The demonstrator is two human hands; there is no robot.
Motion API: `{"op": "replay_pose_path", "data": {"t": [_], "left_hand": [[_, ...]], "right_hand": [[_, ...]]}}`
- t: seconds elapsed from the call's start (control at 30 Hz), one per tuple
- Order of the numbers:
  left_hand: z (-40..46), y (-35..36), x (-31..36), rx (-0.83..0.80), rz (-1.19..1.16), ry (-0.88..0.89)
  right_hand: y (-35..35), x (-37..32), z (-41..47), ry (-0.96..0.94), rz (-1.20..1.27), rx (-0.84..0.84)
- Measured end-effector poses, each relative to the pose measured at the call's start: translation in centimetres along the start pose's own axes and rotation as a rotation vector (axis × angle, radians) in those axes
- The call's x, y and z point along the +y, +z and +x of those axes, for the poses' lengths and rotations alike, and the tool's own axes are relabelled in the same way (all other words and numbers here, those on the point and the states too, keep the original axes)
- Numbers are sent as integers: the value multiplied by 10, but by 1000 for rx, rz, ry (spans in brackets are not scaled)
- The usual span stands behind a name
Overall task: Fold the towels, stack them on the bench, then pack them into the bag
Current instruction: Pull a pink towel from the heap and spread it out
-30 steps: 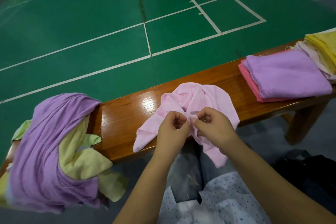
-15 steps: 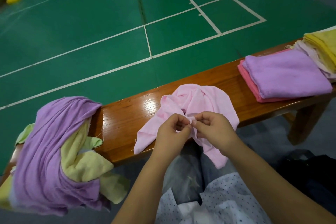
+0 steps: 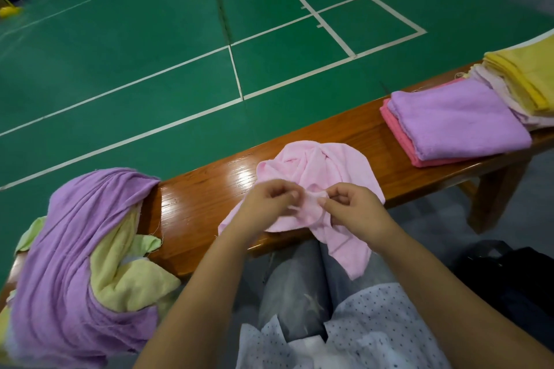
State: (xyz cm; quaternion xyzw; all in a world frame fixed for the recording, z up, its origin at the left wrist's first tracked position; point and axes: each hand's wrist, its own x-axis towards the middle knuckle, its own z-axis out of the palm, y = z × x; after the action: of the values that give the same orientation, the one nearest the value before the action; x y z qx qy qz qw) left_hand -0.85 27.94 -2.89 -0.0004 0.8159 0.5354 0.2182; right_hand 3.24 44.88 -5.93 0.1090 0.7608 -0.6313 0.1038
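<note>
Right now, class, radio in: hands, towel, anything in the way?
Both hands, left and right, pinch the pink towel, unfolded on the bench. Folded stack to the right. Loose pile to the left. Nothing blocking.

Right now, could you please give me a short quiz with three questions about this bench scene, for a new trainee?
1. True or false: both hands pinch the light pink towel.
2. Which folded towel lies on top of the nearer stack? A yellow, B purple, C green.
3. Fill in: the unfolded heap lies at the bench's ____ end.

Key
1. True: left hand and right hand pinch its edge.
2. B: the purple towel tops a darker pink one.
3. Left: the heap covers that end of the bench.
</note>
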Motion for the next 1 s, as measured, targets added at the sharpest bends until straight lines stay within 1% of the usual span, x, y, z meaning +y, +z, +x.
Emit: {"op": "replay_pose_path", "data": {"t": [0.07,0.1,0.13,0.17,0.23,0.3,0.33,0.4,0.43,0.47,0.53,0.6,0.67,0.73,0.8,0.87,0.93,1.0], "left_hand": [[29,-15,6,227,182,45],[45,-22,8,311,297,81],[60,-28,8,350,431,118],[75,-31,8,334,567,146],[97,-34,4,201,804,140],[106,-32,-2,62,934,90],[108,-32,-4,38,959,67],[107,-35,-9,76,899,29],[106,-39,-11,118,817,6],[103,-44,-11,176,689,-21],[94,-62,-3,339,312,-47],[80,-84,9,479,-54,-20],[59,-102,20,569,-296,31],[36,-110,20,627,-418,61],[17,-110,1,667,-406,16],[4,-110,-33,706,-263,-89],[-5,-112,-71,705,-23,-183],[-10,-113,-97,611,268,-260]], "right_hand": [[-1,3,-1,-1,-35,29],[-2,4,-1,-3,-52,38],[-1,4,-2,-8,-64,42],[-2,4,-1,-16,-74,43],[-3,5,-1,-27,-88,49],[-5,5,0,-24,-78,66],[-7,5,0,-26,-66,75],[-10,5,1,-36,-50,96],[-11,5,2,-41,-46,114],[-13,3,4,-46,-42,138],[-16,-6,8,-77,-42,196],[-18,-22,13,-139,-35,243],[-18,-39,15,-217,-30,248],[-13,-51,15,-287,-43,234],[-6,-53,13,-317,-61,201],[2,-45,12,-293,-117,133],[10,-31,9,-214,-235,17],[16,-16,4,-126,-345,-96]]}}
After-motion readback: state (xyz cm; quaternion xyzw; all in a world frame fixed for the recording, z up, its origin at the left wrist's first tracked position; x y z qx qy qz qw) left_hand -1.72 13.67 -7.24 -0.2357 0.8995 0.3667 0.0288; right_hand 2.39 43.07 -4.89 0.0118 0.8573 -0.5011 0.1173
